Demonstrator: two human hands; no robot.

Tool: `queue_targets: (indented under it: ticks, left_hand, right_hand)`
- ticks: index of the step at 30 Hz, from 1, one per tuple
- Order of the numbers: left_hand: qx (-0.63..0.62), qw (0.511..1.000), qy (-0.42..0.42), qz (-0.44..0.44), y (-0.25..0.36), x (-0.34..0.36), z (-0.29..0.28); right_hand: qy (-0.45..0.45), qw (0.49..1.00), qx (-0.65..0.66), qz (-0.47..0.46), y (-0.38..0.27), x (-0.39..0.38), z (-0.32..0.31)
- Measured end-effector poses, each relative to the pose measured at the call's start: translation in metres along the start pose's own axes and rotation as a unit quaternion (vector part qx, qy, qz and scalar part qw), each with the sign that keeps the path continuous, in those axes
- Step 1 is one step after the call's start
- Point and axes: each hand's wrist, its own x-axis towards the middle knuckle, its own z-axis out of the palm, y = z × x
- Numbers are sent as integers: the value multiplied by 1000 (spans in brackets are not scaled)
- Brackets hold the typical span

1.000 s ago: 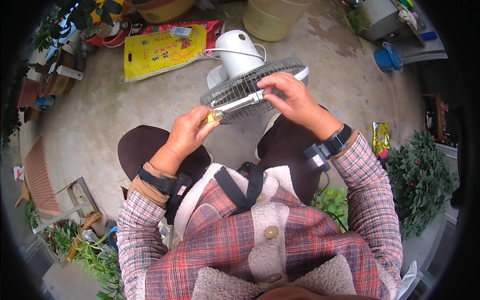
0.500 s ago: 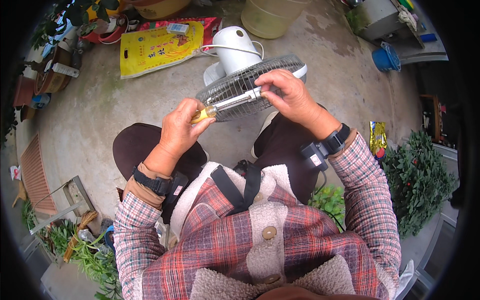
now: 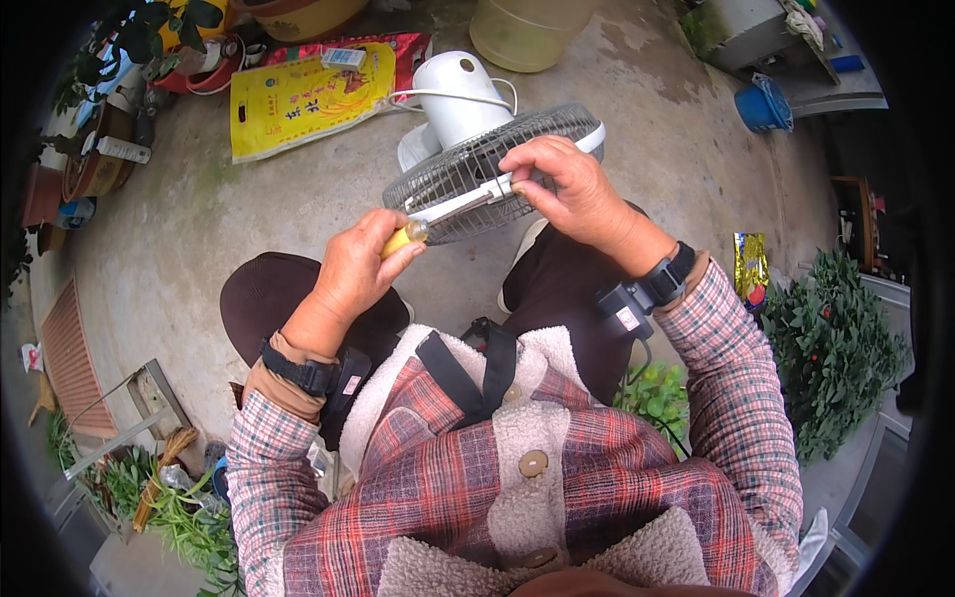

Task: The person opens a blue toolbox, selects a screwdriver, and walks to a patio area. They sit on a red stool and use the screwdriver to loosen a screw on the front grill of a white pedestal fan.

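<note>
An electric fan [image 3: 460, 85] with a white base and a round grey wire guard [image 3: 453, 184] stands tipped between my knees, its guard toward me. A white band [image 3: 438, 211] runs round the guard's edge. My left hand [image 3: 356, 261] is closed round the yellow handle of a screwdriver [image 3: 402, 239], whose metal shaft lies along the band and points right. At the tip, my right hand [image 3: 572, 189] pinches the band between thumb and fingers. What lies right under those fingertips is hidden.
A yellow printed bag [image 3: 308, 99] with a small box [image 3: 343, 60] on it lies beyond the fan. Farther off stand a pale bucket [image 3: 522, 35] and a blue bucket [image 3: 763, 107]. Potted plants line the left; a leafy bush [image 3: 834, 348] grows at right.
My left hand has lowered the screwdriver's handle slightly, changing the shaft's slant against the band. The right hand keeps its pinch. The whole scene has shifted slightly left in view.
</note>
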Motion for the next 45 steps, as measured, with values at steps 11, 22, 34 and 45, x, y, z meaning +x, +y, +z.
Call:
queue_targets:
  ticks: [11,22,34,45]
  left_hand:
    - [9,999,-34,-21,3,1,-3]
    - [35,998,-33,-29,4,-1,-3]
    - [19,999,-16,-21,5,0,-2]
    - [6,999,-22,-29,5,3,-1]
  right_hand:
    - [5,1000,5,13,-1,-1,1]
    - [-4,1000,0,-12,4,-2,1]
    - [2,999,-39,-31,4,0,-2]
    - [63,993,-88,-38,6,-4,1]
